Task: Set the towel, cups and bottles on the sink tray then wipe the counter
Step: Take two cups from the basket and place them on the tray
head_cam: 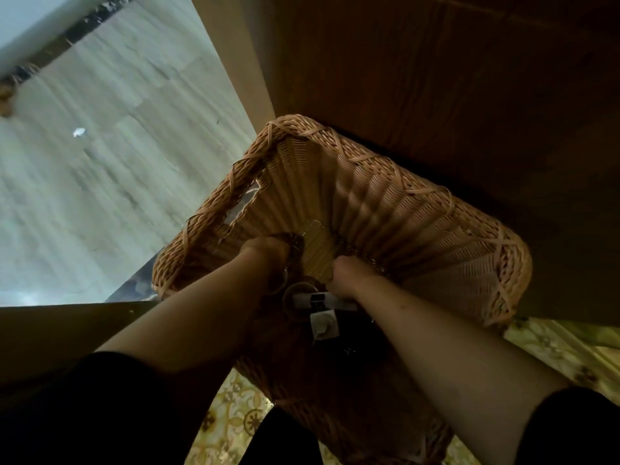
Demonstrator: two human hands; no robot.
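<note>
Both forearms, in dark pushed-up sleeves, reach down into a deep wicker basket [385,209] that stands on a patterned floor [231,414] beside a dark wooden cabinet [436,78]. Nearest within the basket, between the wrists, lie a pale label or tag [323,322] and what appears to be a clear round cup [297,302], both dim; any print on the label is too blurred to read, and no brand can be made out. Deeper in, the left hand [265,251] is curled around something dark at the basket's bottom, while the right hand [347,275] is bent inward with fingers tucked out of sight, so whether it holds anything cannot be told. Neither towel nor bottles can be identified for certain in the shadow. Judging by appearances, a clear cup would be light, rigid and slippery, possibly breakable, and best taken round its wall rather than the rim; a towel would be soft and safe to bunch. Beyond the basket's far rim, pale wood-look flooring [117,162] stretches away with a small white scrap [79,132] on it.
</note>
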